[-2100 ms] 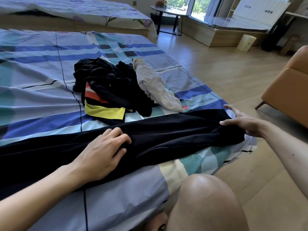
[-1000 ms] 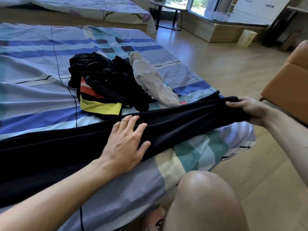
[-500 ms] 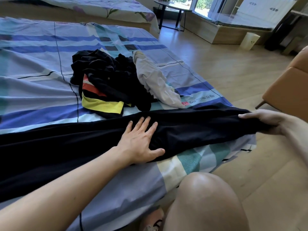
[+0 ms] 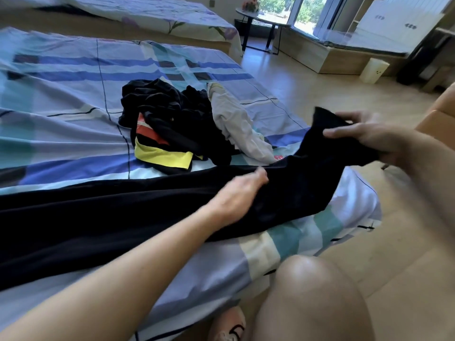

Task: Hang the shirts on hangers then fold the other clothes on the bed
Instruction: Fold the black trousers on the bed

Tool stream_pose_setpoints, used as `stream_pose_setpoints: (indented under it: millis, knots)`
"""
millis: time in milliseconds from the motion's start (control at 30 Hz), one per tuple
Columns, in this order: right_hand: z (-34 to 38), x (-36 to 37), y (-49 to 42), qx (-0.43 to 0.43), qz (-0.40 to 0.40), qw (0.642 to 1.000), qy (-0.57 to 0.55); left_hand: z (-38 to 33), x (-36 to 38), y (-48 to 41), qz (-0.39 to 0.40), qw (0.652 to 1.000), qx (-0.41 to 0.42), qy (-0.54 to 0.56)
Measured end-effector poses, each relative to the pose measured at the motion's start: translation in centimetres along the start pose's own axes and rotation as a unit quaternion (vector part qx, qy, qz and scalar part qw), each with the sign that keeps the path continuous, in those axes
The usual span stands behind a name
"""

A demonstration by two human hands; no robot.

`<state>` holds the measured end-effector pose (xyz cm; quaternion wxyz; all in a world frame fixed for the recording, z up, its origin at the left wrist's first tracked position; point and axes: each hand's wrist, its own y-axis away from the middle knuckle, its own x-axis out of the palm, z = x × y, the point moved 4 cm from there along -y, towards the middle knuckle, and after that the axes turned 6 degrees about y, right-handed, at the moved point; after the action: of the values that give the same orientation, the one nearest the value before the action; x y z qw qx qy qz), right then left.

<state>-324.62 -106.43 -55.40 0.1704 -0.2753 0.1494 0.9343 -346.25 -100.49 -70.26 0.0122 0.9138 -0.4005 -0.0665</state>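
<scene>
Right grip [image 4: 364, 136] had lifted one end of the black garment [image 4: 123, 212] off the bed [image 4: 61, 134], pinching it tight | left grip [image 4: 236, 193] on its middle, too blurry to tell if closed | rest lay across bed, clothes pile [image 4: 177, 119] just behind

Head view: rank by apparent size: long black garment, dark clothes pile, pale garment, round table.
1. long black garment
2. dark clothes pile
3. pale garment
4. round table, far off, true size unsure
</scene>
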Motion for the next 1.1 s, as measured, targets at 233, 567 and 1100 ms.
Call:
stream_pose_setpoints:
  millis: [233, 567, 1100]
  knots:
    - [6.6, 14.2, 4.0, -0.136, 0.214, 0.964, 0.079, -1.0, -7.5, 3.4, -0.009, 0.906, -0.109, 0.409]
    - [-2.9, 14.4, -2.4, -0.055, 0.013, 0.994, 0.092, 3.7, -11.8, 6.7, -0.246, 0.958, -0.121, 0.084]
    - [-7.3, 18.2, -1.3, 0.09, 0.138, 0.981, -0.099, 2.2, -14.8, 12.8, -0.304, 0.832, -0.019, -0.464]
